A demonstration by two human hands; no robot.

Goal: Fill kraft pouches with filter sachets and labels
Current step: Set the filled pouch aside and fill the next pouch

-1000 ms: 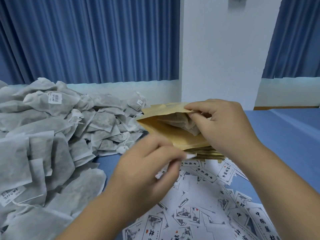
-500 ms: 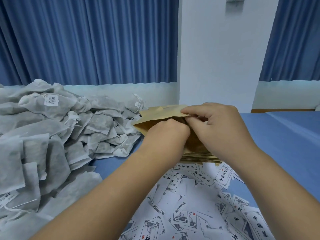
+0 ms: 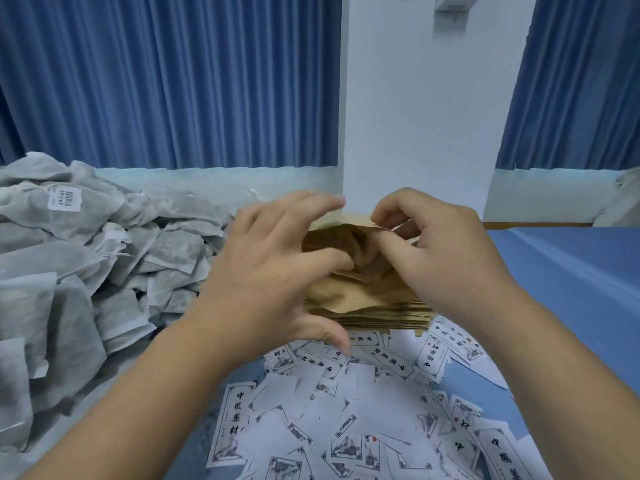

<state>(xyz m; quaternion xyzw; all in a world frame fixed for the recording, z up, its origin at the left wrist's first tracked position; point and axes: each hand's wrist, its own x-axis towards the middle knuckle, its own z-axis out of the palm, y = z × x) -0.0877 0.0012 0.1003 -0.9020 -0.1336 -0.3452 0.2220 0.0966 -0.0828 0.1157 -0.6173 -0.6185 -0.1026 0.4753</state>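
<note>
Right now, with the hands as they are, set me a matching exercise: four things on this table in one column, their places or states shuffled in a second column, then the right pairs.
Things:
1. sachet heap
2. labels
3. pouch stack
4. open pouch

Places or states:
A. upper rim pinched by the right hand
B. scattered nearest the camera
C. piled at the left
D. lying under the open pouch

Pairs: 1-C, 2-B, 3-D, 4-A.
</note>
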